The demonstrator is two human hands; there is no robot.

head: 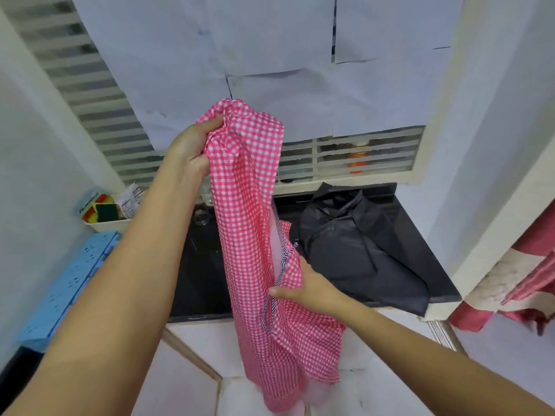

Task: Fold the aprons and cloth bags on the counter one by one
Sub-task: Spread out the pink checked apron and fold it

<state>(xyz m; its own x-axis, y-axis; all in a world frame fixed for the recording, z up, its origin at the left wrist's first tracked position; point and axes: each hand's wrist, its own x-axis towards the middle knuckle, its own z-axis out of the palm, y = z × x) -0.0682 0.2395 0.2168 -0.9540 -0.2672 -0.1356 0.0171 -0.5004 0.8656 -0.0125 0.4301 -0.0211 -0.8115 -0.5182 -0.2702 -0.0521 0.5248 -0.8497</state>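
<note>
A pink and white checked apron (252, 223) hangs in the air in front of the black counter (201, 274). My left hand (192, 145) grips its bunched top, raised high. Lower down, my right hand (306, 288) holds the apron's edge beside a dark striped tie string. The apron's bottom hangs below the counter's front edge. A dark, crumpled cloth item (360, 247) with strings lies on the right part of the counter.
A white tray with sponges (103, 213) stands at the counter's left, with a blue plastic object (66, 283) in front of it. A louvred window (360, 157) runs behind the counter. A red and white cloth (516, 289) hangs at the right.
</note>
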